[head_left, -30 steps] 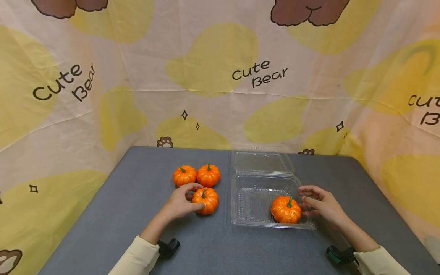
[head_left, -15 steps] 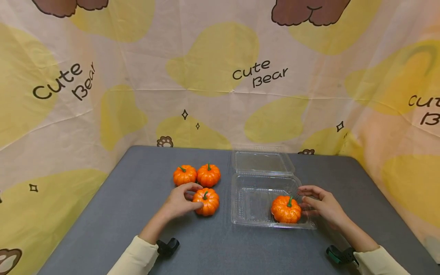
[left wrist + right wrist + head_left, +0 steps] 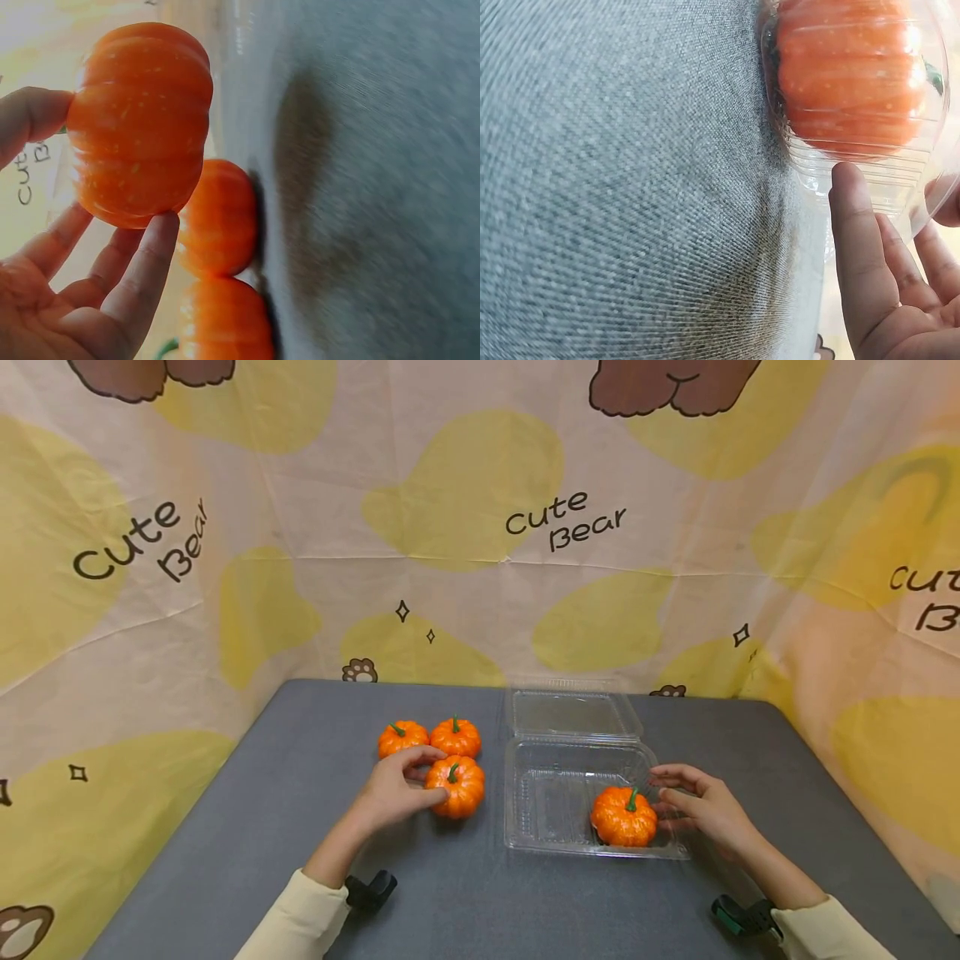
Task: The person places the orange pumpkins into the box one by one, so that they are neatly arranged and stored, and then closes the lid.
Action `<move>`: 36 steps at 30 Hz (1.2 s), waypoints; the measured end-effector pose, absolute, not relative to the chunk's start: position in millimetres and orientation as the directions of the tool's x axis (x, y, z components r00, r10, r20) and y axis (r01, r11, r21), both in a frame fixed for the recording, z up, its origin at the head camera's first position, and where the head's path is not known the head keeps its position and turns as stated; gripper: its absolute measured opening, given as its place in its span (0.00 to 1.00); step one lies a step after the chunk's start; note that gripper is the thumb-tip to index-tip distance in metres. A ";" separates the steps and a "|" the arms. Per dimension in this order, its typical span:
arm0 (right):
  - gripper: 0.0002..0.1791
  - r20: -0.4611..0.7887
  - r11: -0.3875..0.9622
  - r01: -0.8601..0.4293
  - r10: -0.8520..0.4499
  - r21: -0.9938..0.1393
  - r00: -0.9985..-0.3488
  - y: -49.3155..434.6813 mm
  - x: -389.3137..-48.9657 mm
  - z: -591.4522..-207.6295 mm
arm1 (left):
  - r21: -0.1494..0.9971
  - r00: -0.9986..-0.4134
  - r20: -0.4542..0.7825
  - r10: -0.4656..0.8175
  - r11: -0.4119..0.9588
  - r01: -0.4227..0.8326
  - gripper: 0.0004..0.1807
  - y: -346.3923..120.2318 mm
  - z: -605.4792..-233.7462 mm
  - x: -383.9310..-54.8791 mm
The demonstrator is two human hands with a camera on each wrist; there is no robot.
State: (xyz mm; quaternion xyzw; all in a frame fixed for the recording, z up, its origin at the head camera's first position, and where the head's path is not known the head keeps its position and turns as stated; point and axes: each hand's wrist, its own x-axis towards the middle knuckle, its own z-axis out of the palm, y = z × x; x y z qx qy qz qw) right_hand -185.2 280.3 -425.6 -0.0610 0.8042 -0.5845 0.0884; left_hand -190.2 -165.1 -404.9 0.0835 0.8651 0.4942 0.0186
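Note:
My left hand (image 3: 396, 789) holds a small orange pumpkin (image 3: 455, 787) between thumb and fingers. In the left wrist view this pumpkin (image 3: 142, 124) hangs above the grey tabletop, its shadow apart from it. Two more pumpkins, one at left (image 3: 402, 738) and one at right (image 3: 455, 737), sit side by side just behind that hand. A clear plastic clamshell box (image 3: 551, 843) lies with its lid back, and one pumpkin (image 3: 624, 817) rests in its front right corner. Against the box's right wall, my right hand (image 3: 705, 810) rests with fairly straight fingers; in the right wrist view a fingertip (image 3: 847, 180) touches the plastic.
The box's hinged lid (image 3: 576, 714) lies flat toward the back of the grey table (image 3: 450, 902). A patterned cloth (image 3: 465, 485) with bear prints hangs behind and along both sides. Each wrist wears a dark band with a camera, at left (image 3: 371, 891) and at right (image 3: 742, 916).
My left hand has raised its pumpkin off the table and shifted it slightly right and away from me. My right hand, the box and the other pumpkins stay where they were.

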 end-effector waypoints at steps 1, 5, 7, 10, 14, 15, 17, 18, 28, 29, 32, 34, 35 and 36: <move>0.25 -0.071 0.310 0.006 -0.200 -0.951 -0.977 280.2 -185.3 -425.5 | 0.863 -0.985 0.054 0.167 0.489 0.130 0.24 -163.6 -402.8 -190.2; 0.25 -0.074 0.313 0.008 -0.200 -0.950 -0.977 280.0 -185.6 -425.3 | 0.873 -0.978 0.075 0.193 0.462 0.158 0.25 -155.6 -394.4 -191.0; 0.25 -0.073 0.312 0.007 -0.200 -0.950 -0.977 280.0 -185.5 -425.2 | 0.880 -0.974 0.082 0.211 0.444 0.171 0.25 -150.4 -390.0 -191.4; 0.25 -0.069 0.310 0.003 -0.202 -0.951 -0.977 280.2 -185.1 -425.5 | 0.883 -0.970 0.084 0.228 0.433 0.178 0.26 -141.8 -383.0 -191.9; 0.25 -0.066 0.310 0.000 -0.202 -0.951 -0.977 280.5 -184.9 -426.0 | 0.881 -0.958 0.100 0.267 0.423 0.210 0.26 -131.7 -375.7 -193.4; 0.25 -0.066 0.310 0.000 -0.202 -0.951 -0.977 280.5 -185.0 -426.1 | 0.880 -0.954 0.107 0.281 0.419 0.222 0.26 -129.5 -374.3 -194.1; 0.25 -0.063 0.313 -0.004 -0.201 -0.950 -0.978 280.5 -185.0 -426.1 | 0.874 -0.945 0.118 0.306 0.419 0.245 0.26 -124.9 -371.6 -195.5; 0.25 -0.061 0.315 -0.006 -0.200 -0.949 -0.978 280.4 -185.0 -426.0 | 0.871 -0.940 0.123 0.317 0.420 0.255 0.26 -122.6 -370.6 -196.4; 0.25 -0.054 0.316 -0.013 -0.202 -0.949 -0.978 280.4 -184.5 -424.5 | 0.840 -0.917 0.140 0.373 0.446 0.309 0.25 -96.2 -369.2 -203.7; 0.25 -0.056 0.317 -0.011 -0.201 -0.948 -0.978 280.3 -184.4 -424.3 | 0.836 -0.913 0.143 0.383 0.447 0.319 0.25 -93.8 -369.6 -204.6; 0.25 -0.063 0.320 -0.004 -0.197 -0.947 -0.978 279.9 -184.2 -423.8 | 0.824 -0.895 0.152 0.419 0.446 0.348 0.25 -86.8 -371.4 -207.2; 0.25 -0.067 0.322 0.001 -0.195 -0.947 -0.979 279.7 -184.1 -423.5 | 0.819 -0.885 0.146 0.441 0.448 0.358 0.25 -81.8 -372.4 -208.6; 0.25 -0.068 0.322 0.001 -0.195 -0.947 -0.978 279.6 -184.1 -423.4 | 0.818 -0.881 0.139 0.452 0.449 0.359 0.25 -79.3 -373.0 -209.1; 0.25 -0.069 0.322 0.002 -0.195 -0.947 -0.978 279.5 -184.1 -423.3 | 0.816 -0.877 0.133 0.461 0.451 0.361 0.24 -76.9 -373.8 -209.8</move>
